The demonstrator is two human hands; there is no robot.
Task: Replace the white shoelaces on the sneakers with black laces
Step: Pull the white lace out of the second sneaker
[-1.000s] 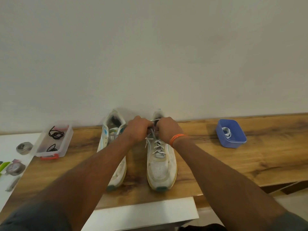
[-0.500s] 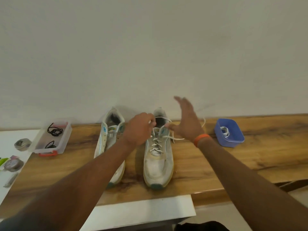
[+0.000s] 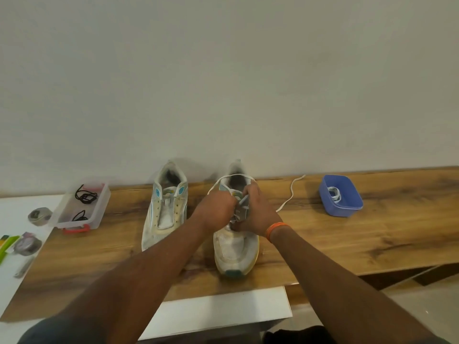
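1. Laces first: the white lace (image 3: 290, 194) is part-way out of the right-hand sneaker (image 3: 236, 244), with one loop arching over the collar and one free end trailing across the counter (image 3: 372, 239) toward the blue tub (image 3: 340, 196).
2. Both hands work at the upper eyelets. The left hand (image 3: 218, 207) is curled, apparently pinching the lace; the right hand (image 3: 258, 214) curls round the tongue area, though exactly what its fingers grip is hidden.
3. To do this step well, I judge it best to steady the shoe with one hand and draw the lace out one crossing at a time, straight along the eyelet, not sideways.
4. This sneaker sits near the counter's front edge, long axis front to back, toe toward the person, heel toward the wall.
5. Beside it, the other sneaker (image 3: 165, 212) lies parallel, already unlaced.
6. Black laces (image 3: 85, 197) wait in the clear box (image 3: 82, 207) near the counter's left end.
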